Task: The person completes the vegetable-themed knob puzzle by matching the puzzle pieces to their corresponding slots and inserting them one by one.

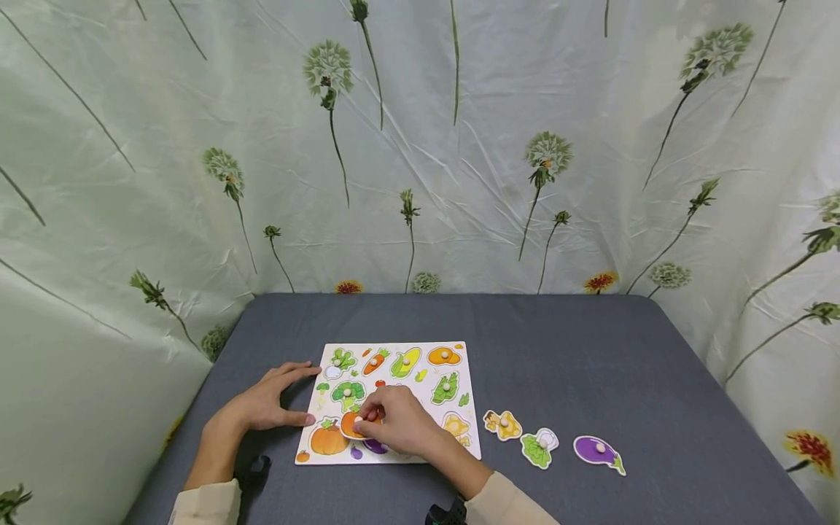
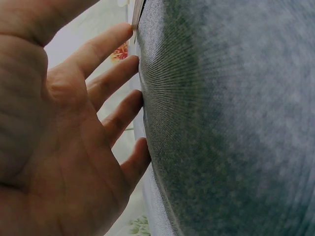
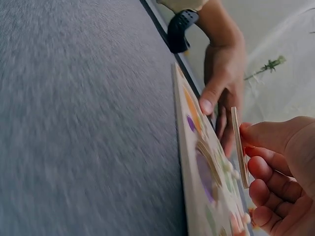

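Cream sleeves nearest me, right hand pinching orange piece above puzzle board, left hand spread, touching board edge

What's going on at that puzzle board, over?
Right grip pinching orange piece above the board. Left grip at board's left edge. Three loose pieces lie right, apparently not in the way.

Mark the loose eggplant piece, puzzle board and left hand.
Eggplant piece (image 1: 590,450), head view: purple body.
Puzzle board (image 1: 423,394), head view: bare white face.
Left hand (image 1: 264,403), head view: back of the hand.
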Motion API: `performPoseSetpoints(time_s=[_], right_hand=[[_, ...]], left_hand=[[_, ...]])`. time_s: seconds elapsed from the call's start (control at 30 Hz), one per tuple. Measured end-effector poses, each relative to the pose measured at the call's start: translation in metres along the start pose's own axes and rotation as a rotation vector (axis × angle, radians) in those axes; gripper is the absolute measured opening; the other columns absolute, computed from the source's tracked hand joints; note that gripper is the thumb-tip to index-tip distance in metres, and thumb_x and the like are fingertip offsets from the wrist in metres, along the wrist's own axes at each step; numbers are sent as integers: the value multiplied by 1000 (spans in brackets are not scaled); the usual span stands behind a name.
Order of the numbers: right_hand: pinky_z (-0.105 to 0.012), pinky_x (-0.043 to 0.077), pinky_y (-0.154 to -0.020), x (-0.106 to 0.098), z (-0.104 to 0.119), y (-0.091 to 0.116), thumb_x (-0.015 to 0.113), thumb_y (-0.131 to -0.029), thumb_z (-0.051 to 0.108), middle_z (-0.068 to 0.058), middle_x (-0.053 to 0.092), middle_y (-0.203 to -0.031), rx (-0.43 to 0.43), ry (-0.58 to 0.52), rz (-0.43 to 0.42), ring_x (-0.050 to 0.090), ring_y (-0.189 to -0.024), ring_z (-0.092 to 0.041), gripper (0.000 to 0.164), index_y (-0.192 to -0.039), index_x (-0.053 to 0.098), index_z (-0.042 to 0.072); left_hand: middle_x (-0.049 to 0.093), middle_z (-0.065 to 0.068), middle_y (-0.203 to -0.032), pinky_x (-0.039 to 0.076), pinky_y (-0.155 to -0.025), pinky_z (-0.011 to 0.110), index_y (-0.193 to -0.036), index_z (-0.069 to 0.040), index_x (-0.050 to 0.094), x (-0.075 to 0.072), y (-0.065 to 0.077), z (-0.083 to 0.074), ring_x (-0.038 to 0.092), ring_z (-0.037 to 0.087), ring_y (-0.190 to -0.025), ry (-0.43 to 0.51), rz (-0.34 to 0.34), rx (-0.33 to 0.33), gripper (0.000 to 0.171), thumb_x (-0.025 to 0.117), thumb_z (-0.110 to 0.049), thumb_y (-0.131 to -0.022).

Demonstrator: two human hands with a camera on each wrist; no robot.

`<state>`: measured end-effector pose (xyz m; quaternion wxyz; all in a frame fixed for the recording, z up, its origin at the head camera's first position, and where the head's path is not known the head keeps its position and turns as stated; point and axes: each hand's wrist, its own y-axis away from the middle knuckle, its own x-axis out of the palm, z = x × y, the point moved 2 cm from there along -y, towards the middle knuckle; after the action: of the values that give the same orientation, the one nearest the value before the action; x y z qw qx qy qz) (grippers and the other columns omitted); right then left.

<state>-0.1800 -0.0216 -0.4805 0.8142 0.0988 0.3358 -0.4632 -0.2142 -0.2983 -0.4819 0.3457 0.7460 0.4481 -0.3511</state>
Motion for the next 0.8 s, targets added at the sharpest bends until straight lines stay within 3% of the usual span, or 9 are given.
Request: performPoseSetpoints(time_s=[0.4,0.8], right_hand=[[-12,41,-57,22,5,-6,82,-87,22,17,59,-68,-48,45,26,47,-61,10,10,-82,76,16],[-10,39,-59,41,6,-15,84,-85,23,17,58,-69,-29,78,16,47,-63,10,9,-83,77,18]], left_hand=[[41,18,-159,34,-106,75,-150,-21,53,0,0,1,34,48,-144,16,-10,12,91,89,-51,-72],[41,19,-159,36,-104,74,-151,-19,52,-1,2,2,33,50,-145,15,-20,40,92,89,-50,-74]])
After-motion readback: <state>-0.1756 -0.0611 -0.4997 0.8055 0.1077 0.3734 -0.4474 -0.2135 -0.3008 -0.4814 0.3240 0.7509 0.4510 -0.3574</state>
